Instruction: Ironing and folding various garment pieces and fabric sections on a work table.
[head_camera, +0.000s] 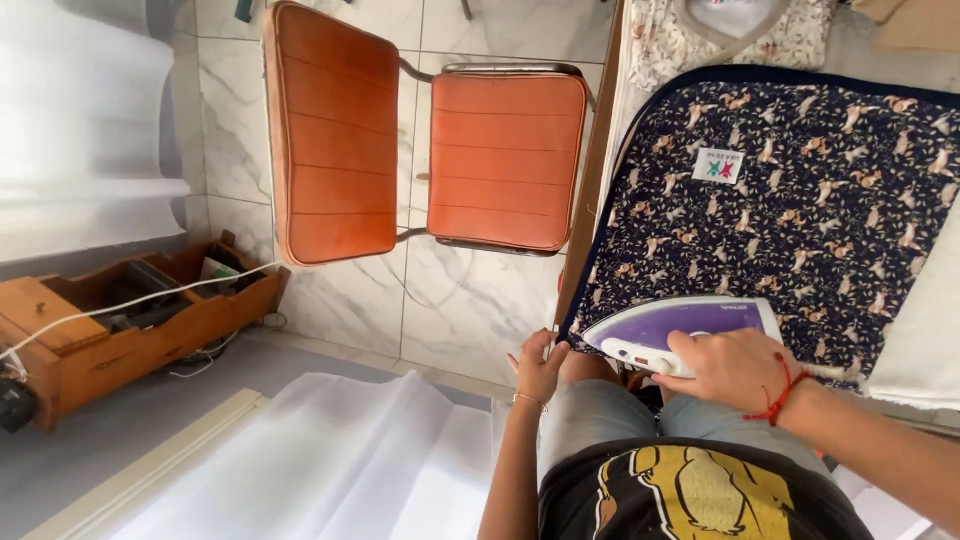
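Right hand (735, 368) wrapped round the handle of a purple-and-white steam iron (680, 328), red string bracelet at the wrist. Iron sits soleplate-down on a dark navy garment with a small bird/floral print (800, 190), near its lower corner, tip pointing toward the left hand. Garment is spread flat on the ironing surface (925, 320), white label patch showing near its middle.

Left hand (538, 365) pinches the garment's navy-trimmed edge at the corner, fingers closed on the fabric, thin bracelet on the wrist. The two hands are close together, iron between them.

A cream floral garment (700, 35) lies beyond the navy one, touching its far edge.

Off the board: orange padded chair (420, 135) with metal frame on marble-look tile floor (470, 290). Wooden box (130, 320) on the floor holds dark items and a paper or booklet, contents too small to tell more; a white cord (120, 305) runs across it. White sheer fabric (330, 470) lies beside the person's legs.
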